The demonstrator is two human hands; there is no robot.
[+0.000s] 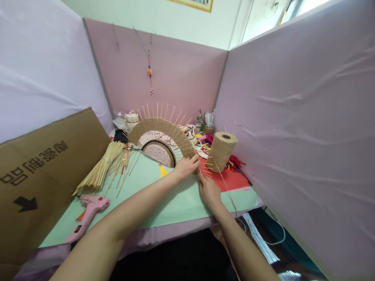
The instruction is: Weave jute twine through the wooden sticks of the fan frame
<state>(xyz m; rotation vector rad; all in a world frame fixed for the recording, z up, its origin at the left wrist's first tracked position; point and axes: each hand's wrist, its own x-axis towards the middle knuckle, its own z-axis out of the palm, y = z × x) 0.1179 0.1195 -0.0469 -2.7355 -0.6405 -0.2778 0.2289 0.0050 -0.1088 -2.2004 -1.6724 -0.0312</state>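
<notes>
A half-round woven fan (pixel 159 125) with thin bamboo sticks poking out of its rim stands on the table. Its inner part is a pink dotted half disc (pixel 158 152) edged in brown and black, with a yellow tassel (pixel 163 171) below. My left hand (pixel 187 166) is closed over the fan's lower right end. Just beside it, my right hand (pixel 208 190) has its fingertips pinched at the same end, where twine seems to run. A cone of brown twine (pixel 222 152) stands to the right, and a strand (pixel 230 191) hangs down past my right hand.
A bundle of bamboo sticks (pixel 101 168) and a pink glue gun (pixel 89 214) lie left, by a cardboard sheet (pixel 52 175). Red paper (pixel 234 180) is under the cone. Craft bits and a potted plant (pixel 202 123) stand behind. Pink partitions (pixel 181 70) enclose the table.
</notes>
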